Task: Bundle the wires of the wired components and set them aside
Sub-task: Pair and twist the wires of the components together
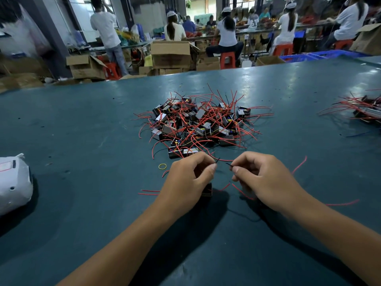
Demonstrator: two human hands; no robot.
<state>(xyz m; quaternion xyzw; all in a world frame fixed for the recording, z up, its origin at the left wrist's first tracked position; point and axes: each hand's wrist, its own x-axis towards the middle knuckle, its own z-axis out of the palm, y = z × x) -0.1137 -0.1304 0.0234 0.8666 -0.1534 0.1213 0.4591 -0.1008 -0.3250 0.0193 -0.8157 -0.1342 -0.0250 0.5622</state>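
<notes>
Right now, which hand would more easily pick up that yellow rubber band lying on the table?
The left hand. The yellow rubber band lies just to its left, close by, while the right hand would have to cross over. Both hands pinch thin wires, so one must let go first.

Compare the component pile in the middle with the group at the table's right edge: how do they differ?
The middle pile is a loose heap with red wires straying every way; the right-edge group has wires swept mostly leftward. The middle pile sits fully in view; the right-edge group is cut off by the frame. Both are dark boxes with red wires.
</notes>
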